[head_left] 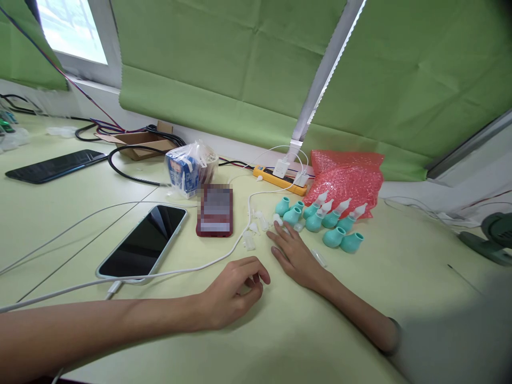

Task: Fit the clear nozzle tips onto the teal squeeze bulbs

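Observation:
My left hand (236,292) rests on the table with its fingers loosely curled and nothing visible in them. Its thumb and index fingertips sit slightly apart. Stretched flat, my right hand (295,255) reaches over small clear plastic pieces, its fingertips beside a small white piece (277,219). Whether they touch it I cannot tell. Just beyond are several teal rubber bulbs (314,222), some fitted with clear pointed tips (343,206), others with bare openings. Loose clear plastic parts (248,242) lie left of my right hand, and another clear piece (319,258) lies beside its wrist.
A phone (144,242) on a white cable and a red-cased phone (216,213) lie left. Behind stand a plastic-wrapped blue pack (186,173), yellow power strip (262,175) and red bubble-wrap bag (347,178). A dark tablet-like device (56,166) and cardboard box (140,146) are farther left.

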Demonstrator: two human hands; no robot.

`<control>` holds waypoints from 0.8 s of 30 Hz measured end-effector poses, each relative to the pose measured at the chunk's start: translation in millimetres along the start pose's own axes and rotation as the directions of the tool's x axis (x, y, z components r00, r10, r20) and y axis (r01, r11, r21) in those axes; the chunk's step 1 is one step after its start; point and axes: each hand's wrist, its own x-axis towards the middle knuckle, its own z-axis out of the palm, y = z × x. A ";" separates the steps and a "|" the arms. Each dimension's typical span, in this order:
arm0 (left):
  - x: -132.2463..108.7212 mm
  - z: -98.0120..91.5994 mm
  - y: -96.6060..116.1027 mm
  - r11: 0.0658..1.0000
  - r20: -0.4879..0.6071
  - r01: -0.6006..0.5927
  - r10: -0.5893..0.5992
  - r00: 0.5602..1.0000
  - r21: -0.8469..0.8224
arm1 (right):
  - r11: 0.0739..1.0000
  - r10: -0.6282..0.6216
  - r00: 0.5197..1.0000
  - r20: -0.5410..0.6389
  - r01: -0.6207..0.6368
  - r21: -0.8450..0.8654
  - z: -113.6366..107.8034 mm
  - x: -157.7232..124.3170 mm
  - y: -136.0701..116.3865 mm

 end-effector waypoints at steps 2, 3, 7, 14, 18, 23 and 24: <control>0.3 0.1 0.1 1.000 0.004 0.000 0.000 1.000 0.006 | 1.000 0.007 0.999 0.047 -0.006 -0.017 -0.4 -1.6 -3.5; 0.5 0.1 0.4 1.000 0.007 -0.001 0.001 1.000 0.010 | 0.999 0.019 0.998 0.060 -0.017 -0.036 -0.8 -2.7 -6.3; 1.7 0.1 1.4 1.000 0.018 0.004 -0.004 1.000 0.024 | 0.980 0.118 0.993 0.032 -0.111 -0.166 -2.3 -6.6 -18.7; 1.0 0.8 0.2 0.999 0.026 0.000 -0.001 1.000 0.034 | 0.978 0.117 0.993 -0.008 -0.117 -0.171 -9.3 0.4 -7.1; 1.3 0.2 -0.6 0.999 0.029 0.006 -0.007 1.000 0.037 | 0.998 0.057 0.996 0.069 -0.055 -0.034 -20.2 2.6 14.9; 1.6 -0.6 -0.3 0.999 0.027 0.025 -0.026 0.999 0.035 | 0.994 0.021 0.989 0.146 -0.036 0.100 -41.4 -0.6 27.8; 1.6 -0.6 -0.1 0.999 0.030 0.026 -0.027 0.999 0.035 | 0.994 0.028 0.988 0.153 -0.043 0.096 -45.0 -1.2 28.1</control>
